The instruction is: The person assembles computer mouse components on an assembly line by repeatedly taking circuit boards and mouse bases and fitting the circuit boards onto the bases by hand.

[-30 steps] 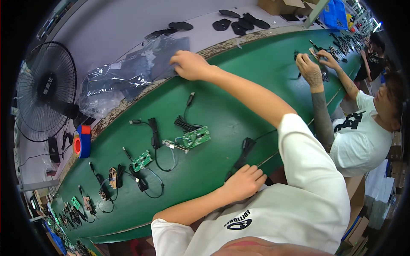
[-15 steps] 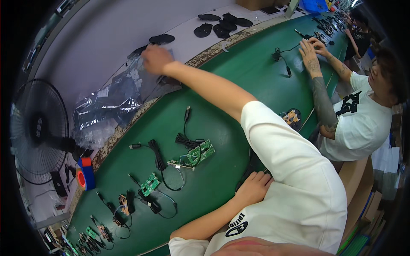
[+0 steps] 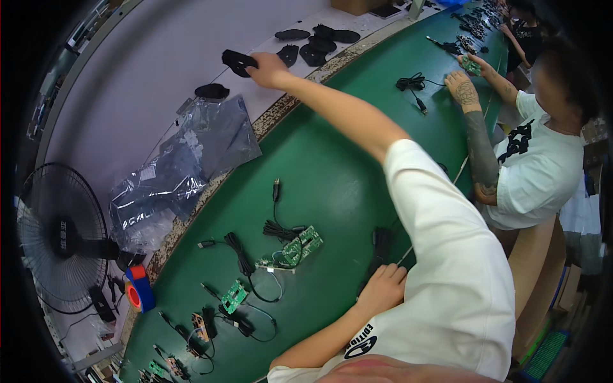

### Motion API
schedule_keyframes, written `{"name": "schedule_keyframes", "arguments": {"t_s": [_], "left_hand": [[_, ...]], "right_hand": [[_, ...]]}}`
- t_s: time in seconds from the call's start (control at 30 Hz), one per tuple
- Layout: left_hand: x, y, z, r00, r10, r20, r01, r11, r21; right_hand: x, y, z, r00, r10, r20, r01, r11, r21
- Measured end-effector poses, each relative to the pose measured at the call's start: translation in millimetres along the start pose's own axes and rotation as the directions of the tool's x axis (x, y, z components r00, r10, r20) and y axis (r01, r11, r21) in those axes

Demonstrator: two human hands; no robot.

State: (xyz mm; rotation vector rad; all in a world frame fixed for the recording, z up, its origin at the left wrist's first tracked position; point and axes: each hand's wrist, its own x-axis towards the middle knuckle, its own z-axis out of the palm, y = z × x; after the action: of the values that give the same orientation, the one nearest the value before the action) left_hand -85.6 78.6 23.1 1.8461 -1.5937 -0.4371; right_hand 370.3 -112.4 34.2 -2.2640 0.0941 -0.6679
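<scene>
My right hand (image 3: 271,70) reaches far across the bench and is closed on the edge of a flat black shell (image 3: 239,63) with rounded ends, held up above the pale ledge. Another dark oval piece (image 3: 212,91) lies left of it. Several more black shells (image 3: 322,43) lie beyond the hand. My left hand (image 3: 382,290) is low at the near bench edge, its fingers bent, beside a long black item (image 3: 378,252) that I cannot make out. Its fingertips are hidden.
Green circuit boards (image 3: 304,246) with coiled black cables (image 3: 239,254) line the green bench (image 3: 332,172). A silvery plastic bag (image 3: 223,137), a fan (image 3: 62,236) and a blue-and-red tape roll (image 3: 139,290) stand leftward. At right a co-worker (image 3: 543,159) holds a green board (image 3: 471,66).
My right hand has moved rightward along the ledge, with the black shell now plainly in its grip. The view has shifted slightly. The co-worker's hands have parted, one showing a green board.
</scene>
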Motion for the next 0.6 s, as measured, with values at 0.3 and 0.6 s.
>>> {"name": "schedule_keyframes", "arguments": {"t_s": [0.3,0.6], "left_hand": [[4.6,7.0,-19.8,0.857,0.144,-0.495,-0.171,0.985,-0.011],[2.0,-15.1,-80.1,0.474,-0.687,-0.55,0.108,0.666,-0.738]], "right_hand": [[-199.6,-37.7,-164.7,0.767,0.259,0.587,-0.565,0.707,0.425],[-359.0,-119.1,-208.1,0.705,0.222,0.673,-0.694,0.411,0.591]]}}
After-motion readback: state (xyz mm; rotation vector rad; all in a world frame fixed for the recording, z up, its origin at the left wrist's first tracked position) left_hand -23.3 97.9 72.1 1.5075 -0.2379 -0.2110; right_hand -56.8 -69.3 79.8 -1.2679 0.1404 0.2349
